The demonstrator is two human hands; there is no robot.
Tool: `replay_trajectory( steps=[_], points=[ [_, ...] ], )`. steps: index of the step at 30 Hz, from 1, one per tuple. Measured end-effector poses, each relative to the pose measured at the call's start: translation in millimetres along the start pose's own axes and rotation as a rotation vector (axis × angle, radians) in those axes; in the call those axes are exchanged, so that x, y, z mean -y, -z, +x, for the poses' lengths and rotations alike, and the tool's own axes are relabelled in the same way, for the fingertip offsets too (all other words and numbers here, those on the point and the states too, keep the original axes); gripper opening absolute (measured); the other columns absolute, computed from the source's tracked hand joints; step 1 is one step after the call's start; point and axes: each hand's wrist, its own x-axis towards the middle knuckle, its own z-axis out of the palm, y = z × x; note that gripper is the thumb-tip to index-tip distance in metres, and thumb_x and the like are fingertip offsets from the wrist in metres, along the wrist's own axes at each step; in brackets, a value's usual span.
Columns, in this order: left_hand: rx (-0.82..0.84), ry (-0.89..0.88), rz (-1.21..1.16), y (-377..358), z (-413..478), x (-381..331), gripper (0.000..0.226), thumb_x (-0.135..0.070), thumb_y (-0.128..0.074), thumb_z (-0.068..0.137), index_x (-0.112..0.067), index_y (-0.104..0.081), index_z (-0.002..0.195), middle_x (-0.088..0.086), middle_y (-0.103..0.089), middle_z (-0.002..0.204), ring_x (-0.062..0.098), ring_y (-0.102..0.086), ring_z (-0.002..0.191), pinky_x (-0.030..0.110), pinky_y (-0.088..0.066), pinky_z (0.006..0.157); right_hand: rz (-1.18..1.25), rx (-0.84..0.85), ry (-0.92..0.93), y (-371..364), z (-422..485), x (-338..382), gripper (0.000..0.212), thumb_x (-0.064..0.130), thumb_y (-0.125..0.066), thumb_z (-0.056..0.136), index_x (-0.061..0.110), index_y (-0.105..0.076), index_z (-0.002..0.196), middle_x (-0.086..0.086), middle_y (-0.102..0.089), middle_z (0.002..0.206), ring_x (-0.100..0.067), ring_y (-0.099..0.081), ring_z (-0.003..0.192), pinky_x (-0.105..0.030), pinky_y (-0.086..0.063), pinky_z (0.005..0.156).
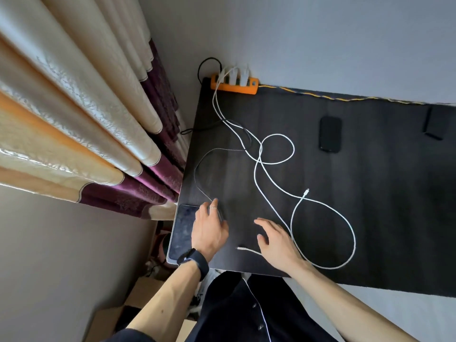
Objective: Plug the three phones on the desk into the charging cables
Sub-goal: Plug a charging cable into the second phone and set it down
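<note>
On the dark desk (370,218), a phone with a silver edge (181,233) lies screen-up at the near left corner. My left hand (209,230) rests flat, partly over it, fingers apart, next to the end of a thin grey cable (199,164). My right hand (278,243) hovers open over a white cable; that cable's plug (240,248) lies just left of it. A second white cable's plug (306,191) lies mid-desk. A black phone (330,134) lies far right of centre. A dark object (434,124) at the far right edge may be a third phone.
An orange power strip (234,85) with white chargers sits at the desk's back left corner against the wall. Curtains (86,119) hang left of the desk. Cardboard boxes (118,314) stand on the floor below the near left corner.
</note>
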Motion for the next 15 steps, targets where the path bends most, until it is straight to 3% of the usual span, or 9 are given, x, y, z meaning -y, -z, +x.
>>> replay_trajectory(
  steps=[8,15],
  points=[
    [0.106,-0.263,0.000,-13,36,-128,0.062,-0.025,-0.053,0.088,-0.016,-0.035,0.147,0.008,-0.041,0.144,0.031,-0.041,0.128,0.044,-0.041,0.104,0.065,-0.305,-0.176,93,-7,-65,0.039,0.018,-0.061,0.094,0.019,-0.060,0.132,0.001,-0.060,0.138,-0.023,-0.053,0.128,-0.032,-0.039,0.109],
    [0.210,-0.314,0.080,-42,79,-230,0.062,-0.031,-0.053,0.092,-0.017,-0.032,0.149,0.005,-0.036,0.149,0.027,-0.034,0.137,0.040,-0.036,0.111,0.059,-0.326,-0.318,161,13,-141,0.038,0.034,-0.053,0.099,0.026,-0.057,0.136,0.005,-0.049,0.149,-0.021,-0.043,0.137,-0.036,-0.041,0.109]
  ],
)
